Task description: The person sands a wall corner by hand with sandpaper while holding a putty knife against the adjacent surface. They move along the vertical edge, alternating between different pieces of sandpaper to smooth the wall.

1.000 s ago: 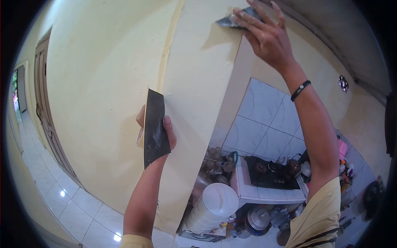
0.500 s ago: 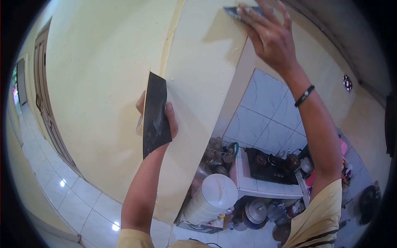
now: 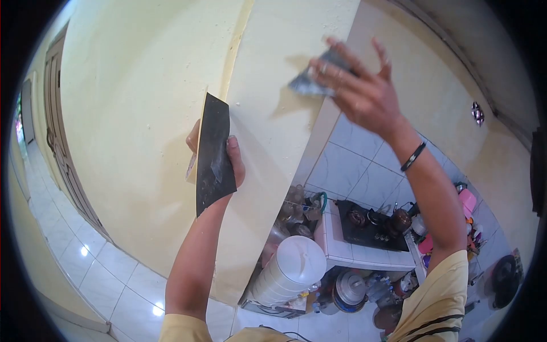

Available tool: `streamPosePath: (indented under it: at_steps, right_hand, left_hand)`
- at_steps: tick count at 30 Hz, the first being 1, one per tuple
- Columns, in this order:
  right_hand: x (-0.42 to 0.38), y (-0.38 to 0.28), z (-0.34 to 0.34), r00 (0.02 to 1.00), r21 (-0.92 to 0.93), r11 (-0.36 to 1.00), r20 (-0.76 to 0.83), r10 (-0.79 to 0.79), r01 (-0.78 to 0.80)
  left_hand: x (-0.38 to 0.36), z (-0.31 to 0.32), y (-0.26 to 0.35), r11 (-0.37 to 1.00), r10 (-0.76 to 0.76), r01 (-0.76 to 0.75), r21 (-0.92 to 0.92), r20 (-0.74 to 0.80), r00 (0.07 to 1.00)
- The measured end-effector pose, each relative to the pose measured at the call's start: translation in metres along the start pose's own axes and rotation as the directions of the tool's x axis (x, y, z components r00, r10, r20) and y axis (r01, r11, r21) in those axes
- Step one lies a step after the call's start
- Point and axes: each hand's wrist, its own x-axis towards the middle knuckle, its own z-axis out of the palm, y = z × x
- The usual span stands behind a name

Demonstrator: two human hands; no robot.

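A black flexible sheet with pale smears stands upright in my left hand, its thumb on the right edge and fingers partly hidden behind. Something pale shows beside those fingers. My right hand, blurred by motion, presses its fingers over a dark grey piece with whitish residue, against or very near the wall's edge. The cream wall carries small raised specks and a vertical corner line. A dark band circles my right wrist.
Past the wall edge, a tiled counter holds a black stove. Below are a white bucket, a lidded pot and bottles. On the left are a brown door and a tiled floor.
My right hand has moved down and slightly left along the wall edge with the grey piece. My left hand and the black sheet have hardly moved.
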Motion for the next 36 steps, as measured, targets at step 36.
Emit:
streamPosePath:
  at_steps: [36]
  right_hand:
    - [-0.003,0.000,-0.012,0.997,-0.007,0.998,0.048,-0.062,0.062]
  left_hand:
    - [-0.003,0.001,-0.004,0.996,-0.027,0.025,0.080,0.023,0.999]
